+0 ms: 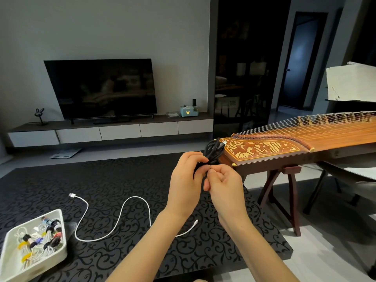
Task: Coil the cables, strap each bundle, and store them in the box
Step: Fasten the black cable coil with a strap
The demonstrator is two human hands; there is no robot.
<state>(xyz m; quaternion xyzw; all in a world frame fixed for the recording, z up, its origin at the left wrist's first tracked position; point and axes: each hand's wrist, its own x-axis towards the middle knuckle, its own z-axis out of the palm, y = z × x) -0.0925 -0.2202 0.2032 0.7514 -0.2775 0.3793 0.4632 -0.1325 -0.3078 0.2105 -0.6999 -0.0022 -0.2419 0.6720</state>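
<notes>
A coiled black cable (214, 150) is held up above the far edge of the dark patterned table (126, 180). My left hand (186, 180) grips the bundle's lower part, and my right hand (224, 184) pinches it just beside, fingers curled. A silver plug sticks out at the coil's top. A white cable (122, 212) lies loose in waves on the table, uncoiled. At the near left corner stands a white box (55, 255) holding several strapped cable bundles.
A wooden zither (295, 143) on a stand sits just right of the table, close behind the held coil. A TV (101, 88) on a low cabinet lines the far wall. A scale (65, 153) lies on the floor.
</notes>
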